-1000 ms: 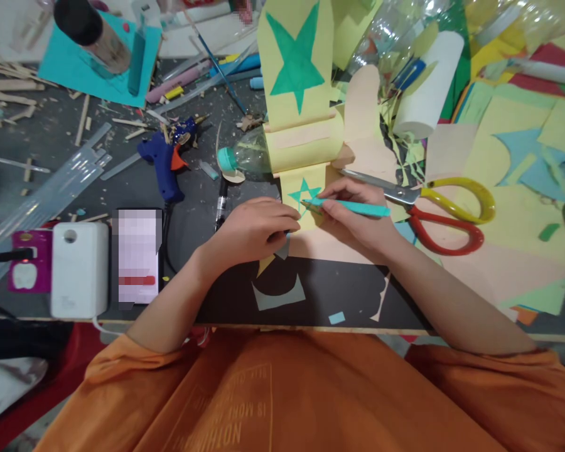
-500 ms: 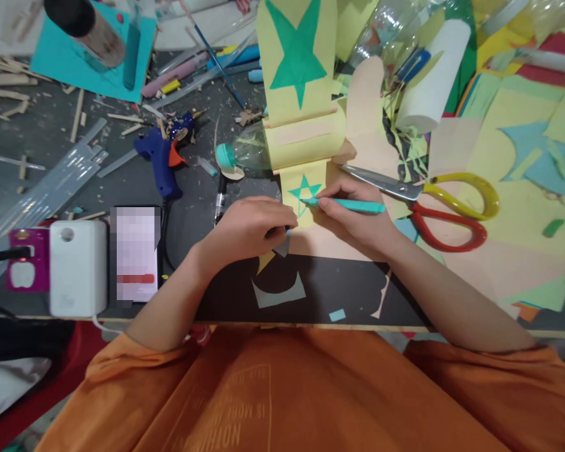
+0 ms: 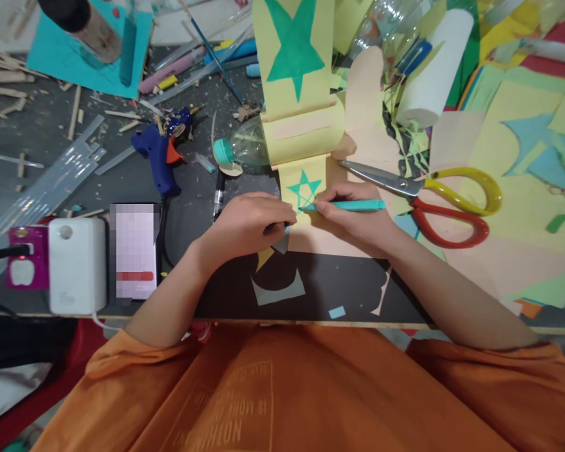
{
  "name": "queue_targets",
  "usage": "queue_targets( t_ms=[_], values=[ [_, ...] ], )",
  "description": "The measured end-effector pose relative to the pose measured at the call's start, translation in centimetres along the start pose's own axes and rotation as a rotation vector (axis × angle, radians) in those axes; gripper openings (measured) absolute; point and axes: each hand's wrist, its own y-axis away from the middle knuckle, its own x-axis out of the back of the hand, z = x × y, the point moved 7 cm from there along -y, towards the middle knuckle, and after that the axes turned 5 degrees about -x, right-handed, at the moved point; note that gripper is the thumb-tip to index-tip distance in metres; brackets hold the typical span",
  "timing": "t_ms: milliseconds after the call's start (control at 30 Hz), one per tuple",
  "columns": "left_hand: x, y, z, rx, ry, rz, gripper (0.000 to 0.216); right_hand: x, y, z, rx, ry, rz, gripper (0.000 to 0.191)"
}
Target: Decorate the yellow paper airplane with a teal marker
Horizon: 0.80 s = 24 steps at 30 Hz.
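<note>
My right hand pinches a turquoise marker, its tip touching the lower left of a small green star. The star is drawn on a yellow paper strip; its upper points are coloured and its lower part is outlined. My left hand is closed, fingers curled at the strip's left edge, their tips partly hidden. Above, yellow paper wraps around a clear plastic bottle lying on its side with a turquoise cap. Beyond it a large green star is filled in on the same yellow paper.
Scissors with yellow and red handles lie by my right hand. At left are a blue glue gun, clear glue sticks, a phone and a white power bank. Paper scraps lie near the table edge.
The marker tip has moved slightly down and left, to the star's lower left point. My left hand stays at the paper's edge. The whole view has shifted a little.
</note>
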Motion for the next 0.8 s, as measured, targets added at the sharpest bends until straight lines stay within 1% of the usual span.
queue_targets(
  t_ms=[100,233,333,467,600,700,800],
  values=[
    [0.11,-0.08,0.08,-0.016,0.0,0.019,0.034,0.12,0.03,0.07,-0.002,0.007,-0.011,0.017],
    [0.06,-0.08,-0.04,-0.013,0.004,0.015,0.033,0.69,0.04,0.12,-0.009,-0.053,0.057,0.019],
    [0.13,-0.02,0.03,-0.024,0.011,0.027,0.032,0.84,0.01,0.14,0.018,-0.08,0.094,0.017],
    [0.2,0.04,0.14,-0.029,0.033,0.049,0.03,0.7,0.05,0.18,0.056,-0.059,0.1,0.017],
    [-0.15,0.08,-0.17,0.021,0.046,0.009,0.029,0.67,0.11,0.05,0.075,-0.019,0.107,0.017],
    [-0.34,0.08,-0.37,0.056,0.073,-0.026,0.028,0.7,0.08,0.01,0.072,0.022,0.108,0.022],
    [-0.3,0.05,-0.39,0.065,0.092,-0.036,0.028,0.57,0.04,-0.04,0.065,0.026,0.071,0.025]
  ],
)
